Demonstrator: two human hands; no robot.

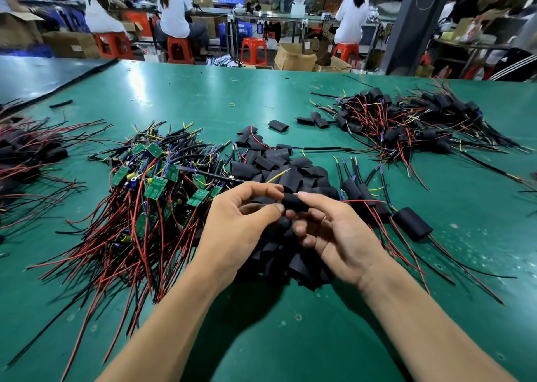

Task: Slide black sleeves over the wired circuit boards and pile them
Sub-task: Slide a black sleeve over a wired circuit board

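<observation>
Black sleeve [296, 202], just one, is pinched by two hands, the left hand [238, 230] and right hand [337, 233], fingers curled on it, over one heap of empty sleeves [276, 165]. One heap of bare boards [154, 178] lies left, one finished pile [406, 120] far right.

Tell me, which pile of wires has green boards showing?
The middle-left pile, beside the left hand: its green circuit boards are bare. The far-right pile and far-left pile show only black sleeves.

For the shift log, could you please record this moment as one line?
left hand: pinches black sleeve | right hand: pinches it too | bare boards: heap left | loose sleeves: heap centre | sleeved boards: pile far right
</observation>
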